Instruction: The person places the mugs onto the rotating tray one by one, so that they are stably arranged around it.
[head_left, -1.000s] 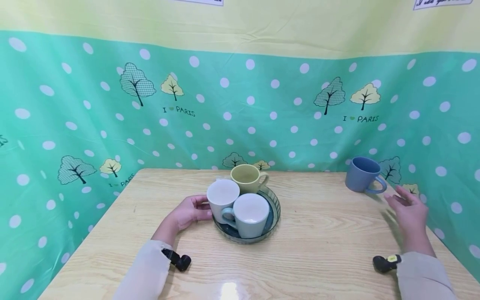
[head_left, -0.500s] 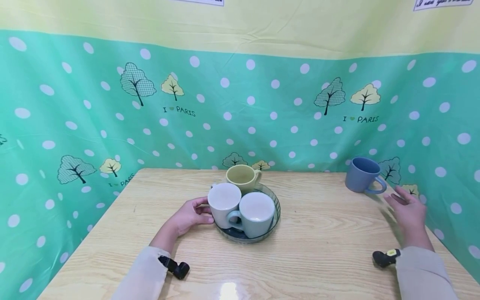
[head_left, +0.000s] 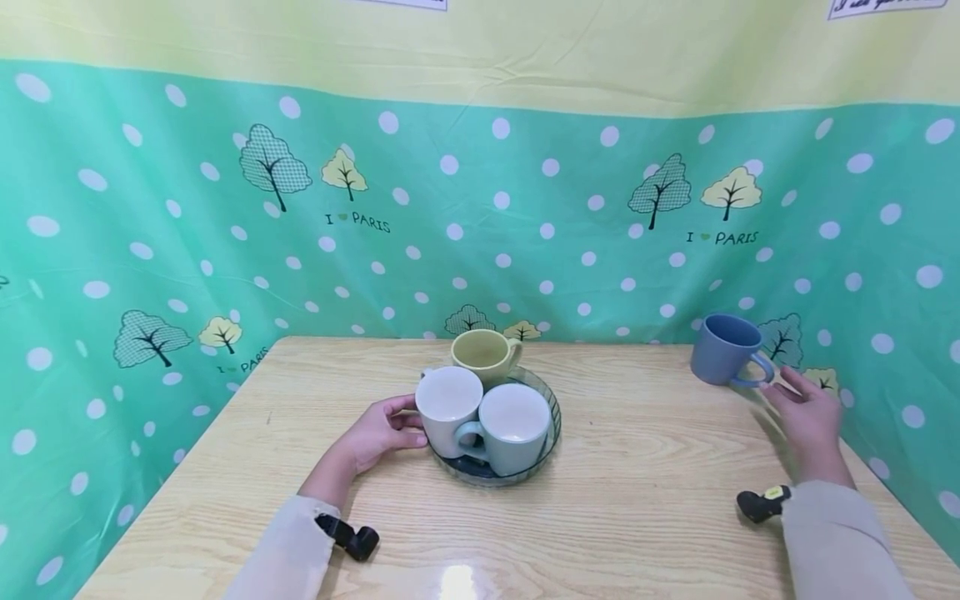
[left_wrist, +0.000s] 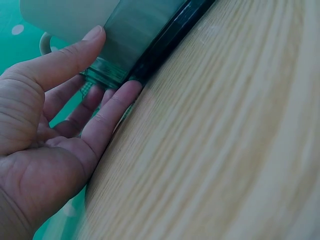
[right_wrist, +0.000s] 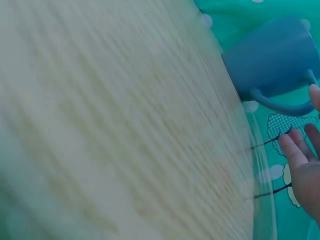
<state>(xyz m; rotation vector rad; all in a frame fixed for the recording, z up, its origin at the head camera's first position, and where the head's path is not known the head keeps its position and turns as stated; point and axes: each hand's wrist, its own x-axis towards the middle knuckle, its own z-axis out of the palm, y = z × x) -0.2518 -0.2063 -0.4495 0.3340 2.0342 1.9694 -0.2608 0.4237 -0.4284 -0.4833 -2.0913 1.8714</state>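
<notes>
- Your right hand (head_left: pixel 806 417) hangs with loose, relaxed fingers just beside the blue mug (head_left: pixel 724 350), holding nothing.
- The blue mug stands upright at the table's (head_left: pixel 645 500) far right edge, matte, handle (head_left: pixel 753 372) facing your hand.
- It is likely ceramic: stiff, fairly heavy, breakable. Take it by the handle loop.
- Your left hand (head_left: pixel 378 433) pinches the rim of the glass tray (head_left: pixel 551 417) carrying the white mug (head_left: pixel 447 400), pale blue mug (head_left: pixel 510 425) and yellow mug (head_left: pixel 483 354).
</notes>
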